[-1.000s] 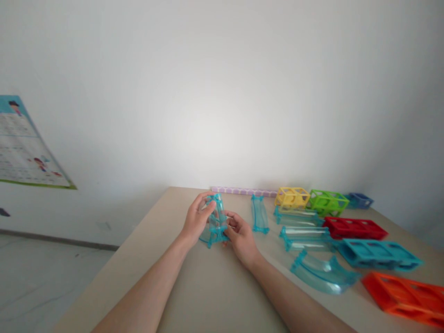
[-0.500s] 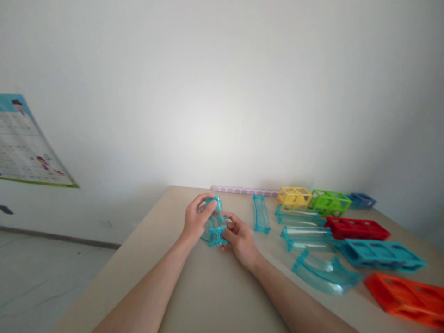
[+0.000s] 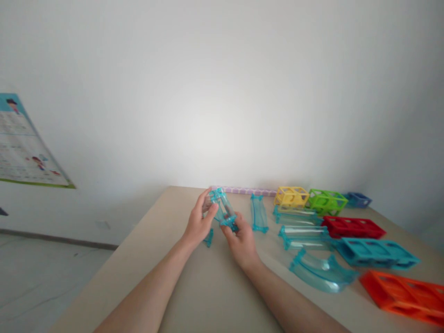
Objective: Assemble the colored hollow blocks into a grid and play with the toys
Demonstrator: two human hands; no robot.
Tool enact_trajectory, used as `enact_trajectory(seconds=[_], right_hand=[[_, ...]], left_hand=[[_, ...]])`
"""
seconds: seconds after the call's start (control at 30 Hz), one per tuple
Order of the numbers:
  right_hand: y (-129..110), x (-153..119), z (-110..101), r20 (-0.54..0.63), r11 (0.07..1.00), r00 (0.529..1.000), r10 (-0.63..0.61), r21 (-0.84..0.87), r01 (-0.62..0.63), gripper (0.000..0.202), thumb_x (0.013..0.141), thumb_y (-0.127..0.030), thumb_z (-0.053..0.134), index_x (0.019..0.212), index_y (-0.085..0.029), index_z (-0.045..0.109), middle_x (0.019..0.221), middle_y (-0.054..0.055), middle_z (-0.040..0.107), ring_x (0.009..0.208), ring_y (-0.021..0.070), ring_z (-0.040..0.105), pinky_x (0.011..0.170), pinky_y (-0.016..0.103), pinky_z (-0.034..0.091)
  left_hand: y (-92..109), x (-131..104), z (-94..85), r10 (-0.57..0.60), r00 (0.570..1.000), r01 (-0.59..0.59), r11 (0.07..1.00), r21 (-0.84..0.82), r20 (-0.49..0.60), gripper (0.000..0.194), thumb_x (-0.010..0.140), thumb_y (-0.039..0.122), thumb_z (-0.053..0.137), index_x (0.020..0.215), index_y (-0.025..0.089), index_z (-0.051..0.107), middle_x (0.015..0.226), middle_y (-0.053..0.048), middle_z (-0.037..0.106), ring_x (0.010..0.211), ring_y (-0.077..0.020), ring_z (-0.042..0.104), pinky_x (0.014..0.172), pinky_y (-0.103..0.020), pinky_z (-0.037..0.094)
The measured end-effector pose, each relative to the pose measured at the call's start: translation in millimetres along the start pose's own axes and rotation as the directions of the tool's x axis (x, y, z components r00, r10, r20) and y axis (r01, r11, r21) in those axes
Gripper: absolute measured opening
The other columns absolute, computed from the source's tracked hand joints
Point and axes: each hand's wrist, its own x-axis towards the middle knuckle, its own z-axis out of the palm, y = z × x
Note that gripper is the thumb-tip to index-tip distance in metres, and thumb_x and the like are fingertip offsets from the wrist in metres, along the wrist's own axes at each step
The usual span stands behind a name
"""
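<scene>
Between both hands, just above the table, is a clear teal plastic track piece [image 3: 224, 206], tilted with its far end leaning left. My left hand [image 3: 201, 216] is closed around its left side, thumb lying along the near face. My right hand [image 3: 240, 237] grips its lower right end, with some fingers hidden behind it. Whether it is one piece or two together, I cannot tell. Below my left hand, the end of another teal track piece [image 3: 208, 237] shows on the table, the remainder hidden. To the right of my hands lies a straight teal track piece [image 3: 259, 213].
Further right are more straight teal track pieces [image 3: 305, 238] and a curved one [image 3: 324, 273]. Open block frames stand beyond: yellow [image 3: 291, 198], green [image 3: 327, 202], blue [image 3: 359, 200], red [image 3: 354, 228], teal [image 3: 378, 253] and orange [image 3: 405, 296]. A purple patterned strip [image 3: 248, 191] runs along the wall.
The held track piece has risen and turned, its top now leaning left. Under it, the end of another teal piece now shows on the table. My right hand's grip has shifted.
</scene>
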Motion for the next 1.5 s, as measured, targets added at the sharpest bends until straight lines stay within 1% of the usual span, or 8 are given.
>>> enact_trajectory(seconds=[0.17, 0.4, 0.7, 0.87, 1.03, 1.17, 1.37, 1.5], right_hand=[[5, 9, -7, -0.135, 0.979, 0.991, -0.005, -0.205, -0.023, 0.017, 0.08, -0.025, 0.055, 0.093, -0.021, 0.065, 0.092, 0.005, 0.056, 0.087, 0.0196, 0.054, 0.08, 0.031, 0.045], [28, 18, -11, -0.162, 0.881, 0.986, 0.04, -0.46, -0.112, 0.047, 0.078, -0.024, 0.055, 0.124, -0.015, 0.057, 0.101, 0.012, 0.053, 0.098, 0.0265, 0.056, 0.091, 0.04, 0.045], [45, 19, -9, -0.157, 0.812, 0.987, 0.044, -0.569, -0.127, 0.058, 0.074, -0.017, 0.052, 0.132, -0.012, 0.05, 0.104, 0.015, 0.05, 0.103, 0.0314, 0.051, 0.094, 0.046, 0.042], [41, 17, -9, -0.134, 0.777, 0.986, 0.101, -0.608, -0.162, 0.061, 0.073, -0.015, 0.052, 0.132, -0.002, 0.047, 0.104, 0.021, 0.048, 0.101, 0.0361, 0.051, 0.091, 0.047, 0.043], [33, 13, -7, -0.098, 0.763, 0.99, 0.098, -0.632, -0.138, 0.06, 0.073, -0.014, 0.053, 0.132, -0.005, 0.046, 0.108, 0.019, 0.047, 0.104, 0.0344, 0.051, 0.094, 0.045, 0.042], [35, 11, -5, -0.104, 0.769, 0.994, 0.046, -0.631, -0.101, 0.052, 0.075, -0.014, 0.052, 0.127, -0.009, 0.049, 0.109, 0.018, 0.047, 0.105, 0.0329, 0.052, 0.093, 0.044, 0.043], [36, 11, -3, -0.137, 0.777, 0.991, -0.001, -0.624, -0.086, 0.058, 0.075, -0.011, 0.052, 0.132, -0.014, 0.045, 0.113, 0.02, 0.045, 0.109, 0.0351, 0.05, 0.095, 0.049, 0.043], [14, 8, -5, -0.073, 0.757, 0.977, -0.2, -0.645, 0.107, 0.057, 0.077, -0.009, 0.051, 0.133, -0.014, 0.044, 0.127, 0.022, 0.042, 0.119, 0.0365, 0.042, 0.099, 0.055, 0.039]], left_hand=[[-7, -4, 0.1, 0.001, 0.981, -0.042, 0.977, 0.211, 0.192, 0.047, 0.084, 0.029, 0.059, 0.131, 0.027, 0.053, 0.121, -0.008, 0.066, 0.116, -0.0225, 0.058, 0.106, -0.04, 0.038], [-9, -7, -1.9, -0.118, 0.895, -0.215, 0.731, 0.648, 0.43, 0.023, 0.084, 0.024, 0.055, 0.096, 0.032, 0.073, 0.128, -0.004, 0.063, 0.125, -0.0303, 0.05, 0.111, -0.064, 0.012], [-11, -5, -3.2, -0.154, 0.946, -0.119, 0.653, 0.748, 0.285, 0.021, 0.082, 0.02, 0.053, 0.097, 0.026, 0.068, 0.12, -0.009, 0.063, 0.116, -0.0298, 0.055, 0.106, -0.066, 0.019], [-17, -3, -4.8, -0.12, 0.963, -0.108, 0.644, 0.757, 0.24, 0.02, 0.08, 0.018, 0.055, 0.095, 0.024, 0.067, 0.114, -0.009, 0.063, 0.113, -0.0313, 0.056, 0.103, -0.069, 0.019], [-15, -1, -6.6, -0.085, 0.983, -0.073, 0.637, 0.767, 0.164, 0.035, 0.079, 0.009, 0.049, 0.101, 0.028, 0.067, 0.114, -0.008, 0.065, 0.111, -0.0306, 0.058, 0.104, -0.066, 0.021], [-17, 1, -11.2, -0.059, 0.998, 0.021, 0.555, 0.831, 0.014, 0.034, 0.079, 0.013, 0.051, 0.104, 0.027, 0.069, 0.119, -0.01, 0.063, 0.111, -0.0332, 0.056, 0.103, -0.066, 0.023], [-19, 1, -12.1, -0.159, 0.987, 0.07, 0.463, 0.884, 0.005, 0.03, 0.082, 0.03, 0.058, 0.11, 0.028, 0.068, 0.118, -0.012, 0.065, 0.11, -0.0354, 0.056, 0.101, -0.062, 0.027], [-18, 5, -10.6, -0.225, 0.972, 0.169, 0.468, 0.867, -0.069, 0.028, 0.083, 0.034, 0.057, 0.108, 0.026, 0.067, 0.116, -0.009, 0.067, 0.113, -0.0316, 0.056, 0.102, -0.053, 0.03]])
